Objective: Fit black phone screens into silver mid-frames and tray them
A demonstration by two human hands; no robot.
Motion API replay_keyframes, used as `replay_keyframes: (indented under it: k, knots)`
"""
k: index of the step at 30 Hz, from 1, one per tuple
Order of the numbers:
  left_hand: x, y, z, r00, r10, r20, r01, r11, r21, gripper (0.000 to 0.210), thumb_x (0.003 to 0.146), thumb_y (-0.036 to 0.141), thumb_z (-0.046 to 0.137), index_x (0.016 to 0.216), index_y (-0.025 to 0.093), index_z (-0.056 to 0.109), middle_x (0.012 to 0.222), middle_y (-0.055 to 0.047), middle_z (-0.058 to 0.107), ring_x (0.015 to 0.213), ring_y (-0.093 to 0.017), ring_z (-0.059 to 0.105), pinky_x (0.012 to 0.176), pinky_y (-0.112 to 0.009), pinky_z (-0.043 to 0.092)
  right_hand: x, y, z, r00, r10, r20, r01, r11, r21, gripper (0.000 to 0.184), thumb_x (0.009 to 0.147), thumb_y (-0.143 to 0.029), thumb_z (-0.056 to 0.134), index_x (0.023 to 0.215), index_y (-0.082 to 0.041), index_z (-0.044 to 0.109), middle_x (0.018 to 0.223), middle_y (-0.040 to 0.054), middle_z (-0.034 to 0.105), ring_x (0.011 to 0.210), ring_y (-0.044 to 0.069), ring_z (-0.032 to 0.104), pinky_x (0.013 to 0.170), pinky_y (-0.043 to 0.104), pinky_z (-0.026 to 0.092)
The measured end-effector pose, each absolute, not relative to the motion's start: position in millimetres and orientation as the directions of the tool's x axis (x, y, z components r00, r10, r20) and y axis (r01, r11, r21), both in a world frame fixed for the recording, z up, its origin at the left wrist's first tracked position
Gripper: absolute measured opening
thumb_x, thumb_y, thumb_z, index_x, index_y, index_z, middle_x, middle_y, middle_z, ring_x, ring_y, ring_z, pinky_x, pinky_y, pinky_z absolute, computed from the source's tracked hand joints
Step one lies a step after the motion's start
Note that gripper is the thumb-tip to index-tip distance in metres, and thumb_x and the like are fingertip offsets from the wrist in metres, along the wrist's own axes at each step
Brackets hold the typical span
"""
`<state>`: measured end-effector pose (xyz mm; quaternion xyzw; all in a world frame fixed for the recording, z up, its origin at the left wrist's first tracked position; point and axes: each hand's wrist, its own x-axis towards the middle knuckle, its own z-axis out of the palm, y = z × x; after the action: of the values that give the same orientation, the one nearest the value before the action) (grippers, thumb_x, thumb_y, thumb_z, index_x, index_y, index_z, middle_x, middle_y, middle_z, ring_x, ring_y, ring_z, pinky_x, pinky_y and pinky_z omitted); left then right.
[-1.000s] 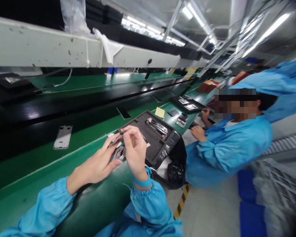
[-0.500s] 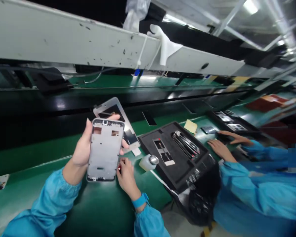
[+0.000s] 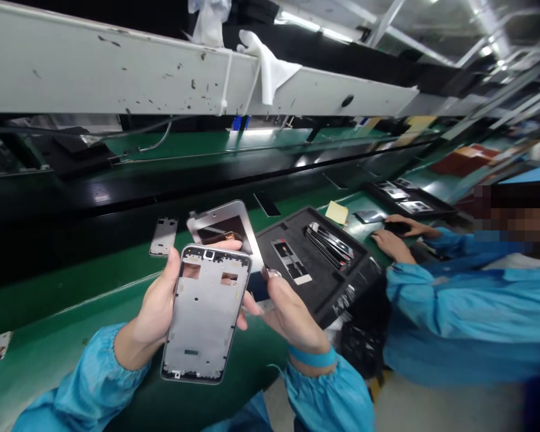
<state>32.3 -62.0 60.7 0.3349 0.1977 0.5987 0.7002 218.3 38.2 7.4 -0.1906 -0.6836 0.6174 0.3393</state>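
My left hand [image 3: 155, 309] grips a grey phone middle frame [image 3: 209, 315] with small cutouts, its thumb along the left edge and fingertips showing past the far side. A silver-edged panel with a dark middle [image 3: 249, 225] sits behind the frame, close to those fingers; whether they hold it too is hidden. My right hand [image 3: 297, 312] is beside the panel's lower right edge, fingers curled and thumb pointing left. What it pinches, if anything, cannot be made out. A second, smaller-looking phone frame [image 3: 164, 236] lies beyond my left thumb.
A black foam tray [image 3: 270, 243] to the right holds a stack of dark phone parts [image 3: 326, 245] and a single one [image 3: 291, 262]. Near it lie a yellow pad [image 3: 336, 213] and a dark slab [image 3: 266, 204]. A co-worker's hands [image 3: 393, 243] work at the right.
My right hand has moved right and up, from beside the frame to the panel's edge, covering the bottle there. Frame and panel have come closer, and the second frame now shows.
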Motion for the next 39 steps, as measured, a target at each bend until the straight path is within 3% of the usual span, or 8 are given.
replay_keyframes:
  k: [2,4,9,13,17,21,28,39]
  knots:
    - [36.2,-62.5,59.7,0.186,0.975,0.118,-0.721,0.054,0.690,0.086,0.100,0.083,0.035,0.158,0.022,0.050,0.104,-0.015,0.081,0.085,-0.031,0.079,0.078,-0.041,0.060,216.6,33.2,9.6,-0.762,0.630,0.151,-0.184,0.013,-0.983,0.068,0.107,-0.073,0.038,0.137,-0.021,0.070,0.064,-0.0004,0.061,0.050,0.021,0.061,0.069,0.043,0.064]
    - [38.5,-63.0,59.9,0.151,0.981,0.125,-0.732,0.026,0.681,0.086,0.100,0.084,0.035,0.158,0.023,0.050,0.108,-0.016,0.081,0.085,-0.030,0.079,0.078,-0.042,0.060,217.9,28.8,0.6,-0.741,0.657,0.142,-0.231,-0.051,-0.972,0.075,0.105,-0.078,0.032,0.135,-0.022,0.072,0.071,0.0035,0.067,0.053,0.022,0.062,0.069,0.044,0.064]
    - [41.0,-63.4,63.7,0.108,0.977,0.182,-0.737,-0.044,0.674,0.081,0.101,0.082,0.034,0.155,0.026,0.056,0.109,-0.014,0.081,0.087,-0.029,0.078,0.087,-0.047,0.061,250.9,21.6,-29.6,-0.563,0.784,0.260,-0.286,0.111,-0.952,0.077,0.109,-0.066,0.015,0.131,-0.026,0.077,0.104,0.0158,0.080,0.092,0.032,0.076,0.083,0.051,0.066]
    - [43.5,-61.2,65.2,0.041,0.972,0.232,-0.789,-0.111,0.605,0.063,0.103,0.074,0.044,0.141,0.027,0.065,0.126,-0.012,0.078,0.092,-0.025,0.079,0.082,-0.040,0.064,278.2,17.9,-28.2,-0.509,0.794,0.333,-0.207,0.263,-0.942,0.057,0.108,-0.064,0.034,0.140,-0.037,0.073,0.120,0.0136,0.079,0.103,0.034,0.078,0.082,0.049,0.067]
    - [37.3,-46.1,59.0,-0.145,0.957,0.249,-0.725,-0.275,0.631,0.060,0.104,0.071,0.049,0.142,0.025,0.058,0.122,-0.012,0.078,0.095,-0.026,0.079,0.084,-0.042,0.067,273.0,21.0,-5.5,-0.590,0.664,0.460,-0.062,0.531,-0.845,0.064,0.098,-0.065,0.064,0.154,-0.035,0.061,0.139,0.0163,0.069,0.117,0.039,0.073,0.094,0.053,0.065]
    - [20.6,-22.9,47.6,-0.338,0.902,0.268,-0.622,-0.428,0.656,0.052,0.104,0.064,0.057,0.137,0.024,0.057,0.120,-0.009,0.079,0.102,-0.025,0.080,0.093,-0.043,0.066,257.1,29.7,10.7,-0.670,0.503,0.546,0.011,0.743,-0.670,0.066,0.097,-0.056,0.073,0.158,-0.037,0.056,0.138,0.0132,0.067,0.123,0.035,0.069,0.101,0.052,0.062]
    - [5.9,-17.7,46.5,-0.402,0.861,0.310,-0.558,-0.499,0.663,0.051,0.103,0.067,0.057,0.135,0.027,0.060,0.122,-0.008,0.078,0.106,-0.027,0.079,0.098,-0.051,0.065,261.3,31.5,13.7,-0.735,0.442,0.514,0.104,0.823,-0.558,0.064,0.099,-0.051,0.074,0.158,-0.037,0.056,0.138,0.0126,0.067,0.122,0.032,0.070,0.101,0.047,0.063]
    - [1.0,-23.1,44.2,-0.262,0.825,0.501,-0.375,-0.566,0.735,0.043,0.102,0.058,0.065,0.132,0.028,0.063,0.132,-0.009,0.074,0.114,-0.030,0.077,0.097,-0.048,0.066,230.6,32.3,7.5,-0.704,0.480,0.524,0.013,0.746,-0.666,0.066,0.098,-0.058,0.072,0.157,-0.034,0.058,0.138,0.0126,0.067,0.123,0.032,0.069,0.104,0.050,0.062]
